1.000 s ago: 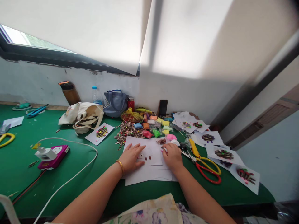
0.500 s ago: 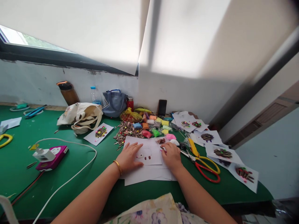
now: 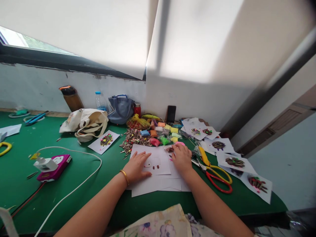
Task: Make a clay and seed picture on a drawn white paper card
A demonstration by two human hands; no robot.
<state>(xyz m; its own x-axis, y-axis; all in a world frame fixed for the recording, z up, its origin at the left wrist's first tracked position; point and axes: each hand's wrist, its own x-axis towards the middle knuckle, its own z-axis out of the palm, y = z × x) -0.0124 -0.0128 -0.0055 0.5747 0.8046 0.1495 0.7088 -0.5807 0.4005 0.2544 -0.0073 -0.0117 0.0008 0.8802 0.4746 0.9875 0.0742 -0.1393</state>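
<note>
While the left hand (image 3: pixel 137 167) lies flat on the top sheet (image 3: pixel 161 161), its fingers are slightly spread and pressed to the paper, pinching nothing. A gold bangle (image 3: pixel 124 176) circles the left wrist. The right hand (image 3: pixel 182 159) rests at the sheet's upper right edge, fingers bunched and curled downward. The tips meet near the paper; whether they pinch something small cannot be told from this view.

Sheet position: between the hands, on a loose paper stack (image 3: pixel 158 190), on the green table (image 3: pixel 74 200). It carries a faint drawn outline, with a few brown seeds (image 3: pixel 155 167) near the middle.

Beyond the far edge of the sheet: a heap of striped sunflower seeds (image 3: pixel 132 142), and bagged clay (image 3: pixel 160 132) in several colours. A pink clay lump (image 3: pixel 180 144) sits just past the right fingers.

Right of the right hand: scissors (image 3: pixel 214 176) with yellow and red handles, then a fanned row of seed pictures (image 3: pixel 234 162). A similar picture (image 3: pixel 103 141) lies left of the heap.

Left side of the table: a pink device (image 3: pixel 54 168) with a white plug (image 3: pixel 44 164) and cable (image 3: pixel 74 153). Near the wall: a tote bag (image 3: pixel 85 121) and an upright phone (image 3: pixel 171 114).
</note>
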